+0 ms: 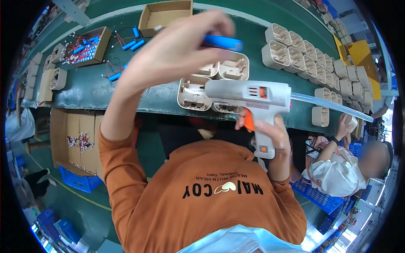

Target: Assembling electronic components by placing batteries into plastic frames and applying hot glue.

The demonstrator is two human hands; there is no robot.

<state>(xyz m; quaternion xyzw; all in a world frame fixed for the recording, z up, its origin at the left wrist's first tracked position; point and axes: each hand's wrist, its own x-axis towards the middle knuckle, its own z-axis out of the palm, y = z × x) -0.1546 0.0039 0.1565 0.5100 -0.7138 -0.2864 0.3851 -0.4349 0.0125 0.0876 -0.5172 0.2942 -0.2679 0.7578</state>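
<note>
My left hand (pixel 185 46) is raised over the bench, its fingers closed around a blue cylindrical battery (pixel 224 43); the hand is slightly blurred. In my right hand (pixel 272 131) is a white hot glue gun (pixel 247 91) with an orange trigger, its nozzle pointing left. A long translucent glue stick (pixel 333 106) sticks out of its back. Below the battery and around the nozzle stand several cream plastic housings, open side up. The nozzle tip is over the near-left housing (pixel 192 95); whether it touches cannot be made out. The gun partly covers the near-right housing (pixel 226 108).
Blue batteries with red wires (pixel 134 44) lie at left, beside a cardboard box of more (pixel 99 46). An empty-looking cardboard tray (pixel 164 17) stands at the back. Rows of cream housings (pixel 295 59) fill the right. A co-worker (pixel 337 168) sits at right, holding a housing.
</note>
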